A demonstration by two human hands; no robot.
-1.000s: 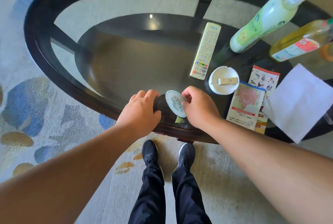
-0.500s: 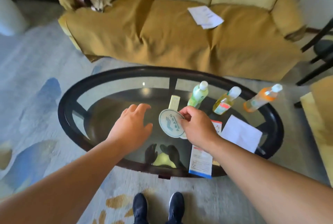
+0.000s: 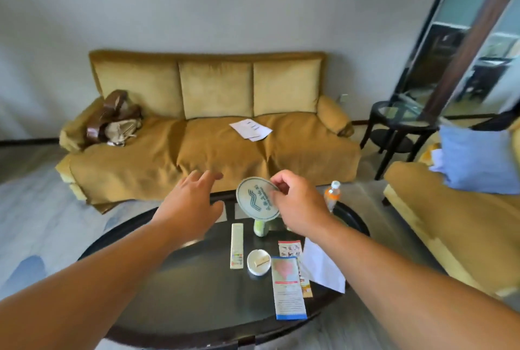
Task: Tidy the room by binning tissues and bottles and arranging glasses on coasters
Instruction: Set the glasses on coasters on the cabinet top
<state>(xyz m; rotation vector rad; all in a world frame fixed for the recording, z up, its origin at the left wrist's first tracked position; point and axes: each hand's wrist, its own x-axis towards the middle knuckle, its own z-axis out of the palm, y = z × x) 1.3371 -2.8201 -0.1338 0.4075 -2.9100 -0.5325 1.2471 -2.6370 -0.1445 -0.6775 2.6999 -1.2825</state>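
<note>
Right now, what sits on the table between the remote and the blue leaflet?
In the head view, a small white dish sits between the remote and the blue leaflet.

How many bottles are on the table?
2. An orange bottle stands at the far edge; a green bottle shows below the held coaster. Another may hide behind the right hand.

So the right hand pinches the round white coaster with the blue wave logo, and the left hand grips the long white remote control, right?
Not quite. The head view shows the left hand open, holding nothing; the long white remote control lies on the dark oval glass table. The right hand does pinch the round white coaster.
</note>
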